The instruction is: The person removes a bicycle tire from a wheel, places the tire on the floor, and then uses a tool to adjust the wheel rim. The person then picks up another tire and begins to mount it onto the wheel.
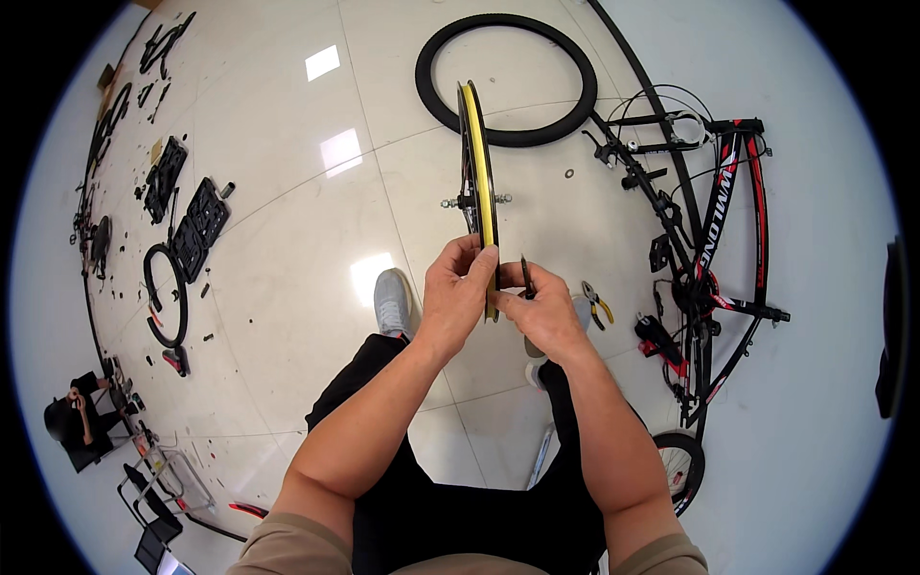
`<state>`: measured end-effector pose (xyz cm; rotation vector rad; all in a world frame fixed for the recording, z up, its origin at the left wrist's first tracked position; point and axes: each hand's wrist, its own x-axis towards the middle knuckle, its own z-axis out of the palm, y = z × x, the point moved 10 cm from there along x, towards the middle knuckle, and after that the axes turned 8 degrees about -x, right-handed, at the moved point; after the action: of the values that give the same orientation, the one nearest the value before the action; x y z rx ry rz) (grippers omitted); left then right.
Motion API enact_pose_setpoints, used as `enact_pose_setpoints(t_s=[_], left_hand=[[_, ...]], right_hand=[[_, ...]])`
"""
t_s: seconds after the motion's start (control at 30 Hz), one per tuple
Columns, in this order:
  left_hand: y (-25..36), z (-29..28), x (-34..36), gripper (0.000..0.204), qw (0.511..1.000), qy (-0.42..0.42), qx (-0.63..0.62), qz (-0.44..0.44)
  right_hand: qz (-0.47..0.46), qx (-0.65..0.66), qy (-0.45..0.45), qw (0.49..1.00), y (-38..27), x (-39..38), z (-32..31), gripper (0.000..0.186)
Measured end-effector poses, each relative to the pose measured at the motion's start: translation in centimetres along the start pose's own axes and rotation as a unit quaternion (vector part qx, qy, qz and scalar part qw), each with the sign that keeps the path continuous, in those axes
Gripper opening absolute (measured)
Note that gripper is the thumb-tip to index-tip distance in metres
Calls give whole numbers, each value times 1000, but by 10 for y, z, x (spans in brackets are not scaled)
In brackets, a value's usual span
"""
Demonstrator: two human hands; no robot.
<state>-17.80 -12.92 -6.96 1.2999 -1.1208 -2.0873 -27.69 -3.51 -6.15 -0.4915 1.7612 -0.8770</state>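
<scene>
A bicycle wheel rim [488, 182] without a tyre stands edge-on in front of me, yellow rim tape lying along its channel. Its axle [467, 202] sticks out on both sides. My left hand [457, 289] is closed around the near part of the rim, thumb on the tape. At the rim's lower end, my right hand [541, 305] has its thumb against the rim edge. A slim dark pointed tool [528, 275] pokes up from its curled fingers; its exact kind is unclear. Beyond the rim, a black tyre [429, 96] lies on the tiled floor.
A black and red bicycle frame [714, 225] lies to the right, with yellow-handled pliers [601, 309] nearer me. Open black tool cases [202, 228] and a curved black tyre-like ring [182, 305] lie left. Another person [86, 422] sits at the far left.
</scene>
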Motion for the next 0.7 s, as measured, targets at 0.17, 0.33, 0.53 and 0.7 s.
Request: enact_pose_setpoints(t_s=[0.17,0.33,0.53,0.7], left_hand=[[-1,3,4,36,1000,-17,21,-5],[4,-10,5,40,998,22,63,4],[17,-4,-3,50,998,15,48,-27],[-8,1,-1,51,995,-35,62,-75]], right_hand=[[-21,-18,2,1000,22,10,5,27],[-5,-23,-51,998,19,6,11,26],[39,116,-111,986,10,-8,19,26],[106,163,-84,977,24,-3,14,28]])
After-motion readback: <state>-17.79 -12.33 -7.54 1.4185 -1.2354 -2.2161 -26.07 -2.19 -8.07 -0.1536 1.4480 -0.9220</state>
